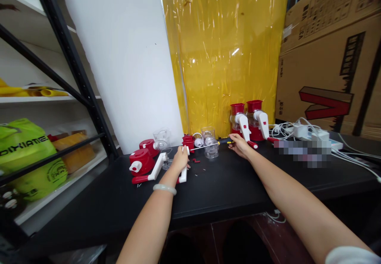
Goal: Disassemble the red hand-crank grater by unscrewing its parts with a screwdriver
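Observation:
My left hand (180, 158) is closed around a white crank handle (184, 174) with a red grip, held just above the table. A screwdriver (224, 141) with a black and yellow handle is in my right hand (239, 145), fingers wrapped on its end. Its long shaft points left, and the tip reaches the white part at my left hand; exact contact is too small to tell. Left of my left hand lie another white crank handle (157, 168) and red grater bases (142, 161). Clear plastic housings (211, 149) and red parts (187, 141) stand behind the shaft.
Two assembled red and white hand-crank graters (237, 122) stand beyond my right hand. White cables and adapters (300, 131) lie at the right, before a large cardboard box (324, 65). Small screws (204, 170) and a red piece (196, 160) lie on the black table (226, 188). A shelf rack (98, 117) is left.

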Motion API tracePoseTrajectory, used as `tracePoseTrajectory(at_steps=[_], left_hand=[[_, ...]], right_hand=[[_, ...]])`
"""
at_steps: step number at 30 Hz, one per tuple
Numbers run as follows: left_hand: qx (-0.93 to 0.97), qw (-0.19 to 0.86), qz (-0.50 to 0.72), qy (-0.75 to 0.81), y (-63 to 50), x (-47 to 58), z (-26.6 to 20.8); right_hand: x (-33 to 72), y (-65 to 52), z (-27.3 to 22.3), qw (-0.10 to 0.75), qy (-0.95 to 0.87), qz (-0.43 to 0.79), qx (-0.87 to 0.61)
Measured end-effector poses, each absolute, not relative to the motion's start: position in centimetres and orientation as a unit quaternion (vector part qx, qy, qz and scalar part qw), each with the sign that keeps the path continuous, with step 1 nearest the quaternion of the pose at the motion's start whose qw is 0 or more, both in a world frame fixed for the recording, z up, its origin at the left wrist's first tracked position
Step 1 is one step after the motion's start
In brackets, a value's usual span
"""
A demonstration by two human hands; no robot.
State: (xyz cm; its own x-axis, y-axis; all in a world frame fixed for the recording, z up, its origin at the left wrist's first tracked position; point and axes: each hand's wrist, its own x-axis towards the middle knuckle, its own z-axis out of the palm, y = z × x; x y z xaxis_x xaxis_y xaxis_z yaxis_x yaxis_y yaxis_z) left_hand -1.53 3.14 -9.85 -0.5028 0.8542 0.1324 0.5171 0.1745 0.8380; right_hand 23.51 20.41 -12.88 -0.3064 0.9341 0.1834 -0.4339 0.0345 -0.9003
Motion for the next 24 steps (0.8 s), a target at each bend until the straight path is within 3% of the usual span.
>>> tracePoseTrajectory(at_steps=[18, 24], left_hand=[[0.457, 0.193, 0.45, 0.742, 3.0, -1.5, -9.7], [0.47, 0.205, 0.429, 0.743, 3.1, -1.3, -10.1]], right_hand=[[24.6, 20.2, -12.1, 0.486, -0.455, 0.722, -0.189], [23.7, 19.8, -11.9, 0.535, -0.444, 0.677, -0.239]])
